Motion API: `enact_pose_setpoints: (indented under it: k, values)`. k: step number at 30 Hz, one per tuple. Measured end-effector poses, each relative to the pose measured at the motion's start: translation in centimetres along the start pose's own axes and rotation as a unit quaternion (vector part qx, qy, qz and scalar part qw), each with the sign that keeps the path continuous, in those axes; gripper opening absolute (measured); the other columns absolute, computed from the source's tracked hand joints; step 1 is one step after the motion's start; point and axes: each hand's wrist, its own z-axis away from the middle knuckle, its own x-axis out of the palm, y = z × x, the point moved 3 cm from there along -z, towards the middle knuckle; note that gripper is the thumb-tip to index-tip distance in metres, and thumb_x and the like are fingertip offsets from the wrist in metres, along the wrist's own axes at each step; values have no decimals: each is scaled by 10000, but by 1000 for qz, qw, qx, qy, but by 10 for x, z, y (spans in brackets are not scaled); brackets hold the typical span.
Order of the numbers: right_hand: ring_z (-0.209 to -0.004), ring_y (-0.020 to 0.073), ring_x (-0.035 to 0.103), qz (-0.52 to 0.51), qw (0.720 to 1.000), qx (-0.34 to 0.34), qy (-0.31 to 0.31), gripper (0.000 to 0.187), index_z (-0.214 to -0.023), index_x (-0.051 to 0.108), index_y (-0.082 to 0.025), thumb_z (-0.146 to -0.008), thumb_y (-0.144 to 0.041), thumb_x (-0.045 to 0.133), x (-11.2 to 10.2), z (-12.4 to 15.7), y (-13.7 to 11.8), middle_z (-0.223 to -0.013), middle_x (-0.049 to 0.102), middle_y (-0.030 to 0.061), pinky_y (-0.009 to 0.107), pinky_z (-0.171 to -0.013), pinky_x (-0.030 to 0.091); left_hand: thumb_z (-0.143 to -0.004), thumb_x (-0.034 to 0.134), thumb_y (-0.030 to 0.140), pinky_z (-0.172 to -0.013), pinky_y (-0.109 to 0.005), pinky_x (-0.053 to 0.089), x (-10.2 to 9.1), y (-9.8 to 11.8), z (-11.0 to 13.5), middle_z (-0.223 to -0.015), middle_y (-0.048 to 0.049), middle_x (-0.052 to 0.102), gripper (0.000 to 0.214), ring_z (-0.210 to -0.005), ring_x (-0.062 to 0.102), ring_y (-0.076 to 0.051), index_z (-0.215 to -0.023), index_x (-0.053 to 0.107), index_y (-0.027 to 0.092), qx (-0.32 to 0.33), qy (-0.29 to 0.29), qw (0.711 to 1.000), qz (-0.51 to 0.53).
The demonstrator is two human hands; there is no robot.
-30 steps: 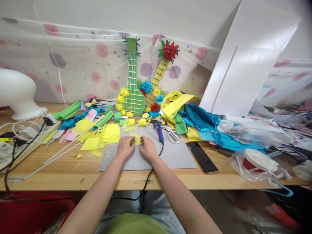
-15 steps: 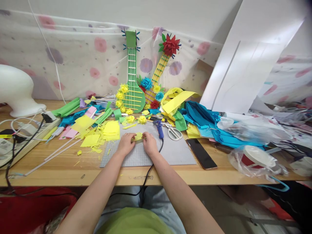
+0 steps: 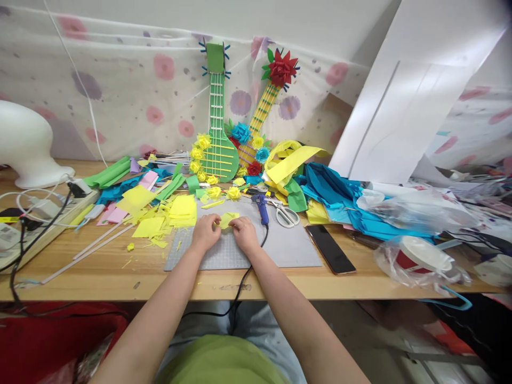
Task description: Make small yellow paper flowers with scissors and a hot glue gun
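Over the grey cutting mat (image 3: 288,250), a small piece of yellow paper (image 3: 226,220) is held between my two hands. My left hand (image 3: 206,232) pinches its left end, fingers curled. On the other side my right hand (image 3: 245,233) grips the right end between thumb and fingers. Just beyond lie a yellow paper flower (image 3: 233,193) and a thin yellow strip (image 3: 213,204). A blue glue gun (image 3: 262,209) rests right of my right hand, beside white-handled scissors (image 3: 287,216). Left of my left hand sits a stack of yellow paper squares (image 3: 183,210).
A green paper lute (image 3: 219,154) and a yellow one (image 3: 262,112) lean on the wall. A phone (image 3: 330,249), a bagged cup (image 3: 422,256) and blue paper (image 3: 340,194) lie right. Far left are a power strip (image 3: 52,229) and a white foam head (image 3: 30,144).
The yellow paper between my hands now shows more of its flat surface. My hands have shifted only slightly, and the whole view has tilted a little.
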Motion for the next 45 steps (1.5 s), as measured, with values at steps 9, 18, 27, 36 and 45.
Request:
enact_pose_setpoints:
  k: [9,18,27,36,45]
  values:
    - [-986,199,441,20,1000,14,-6,202,-848,681,-220,-744,-116,542,1,2,2,-911,643,40,329,-891,362,-704,548,231,-833,-348,402,7,-12,-4,-873,-50,604,152,-896,521,-216,-768,686,224,-25,-6,999,-30]
    - [-942,202,432,34,998,54,-10,143,-805,664,-198,-816,-274,544,4,-1,5,-880,605,62,316,-866,365,-710,533,214,-824,-356,399,6,-9,-2,-853,-52,610,139,-897,531,-220,-732,671,213,-28,-22,999,-40]
    - [-970,220,427,60,994,87,6,125,-763,627,-189,-791,-290,559,8,-2,6,-895,586,83,324,-835,374,-701,529,222,-840,-359,392,6,-8,-1,-859,-50,629,141,-908,531,-225,-726,667,206,-50,-22,998,-40]
    - [-954,227,440,78,993,87,16,151,-760,619,-180,-772,-324,574,7,-2,4,-883,589,82,321,-829,378,-763,540,406,-801,-351,381,4,-1,1,-845,-53,627,238,-892,523,-230,-714,657,204,-72,-13,995,-70]
    - [-950,237,444,121,990,68,7,151,-918,559,-161,-811,-254,505,5,-1,-1,-940,582,96,336,-829,370,-780,555,300,-826,-357,353,10,-4,-2,-913,-52,584,149,-943,486,-231,-845,678,247,-8,-25,998,-61]
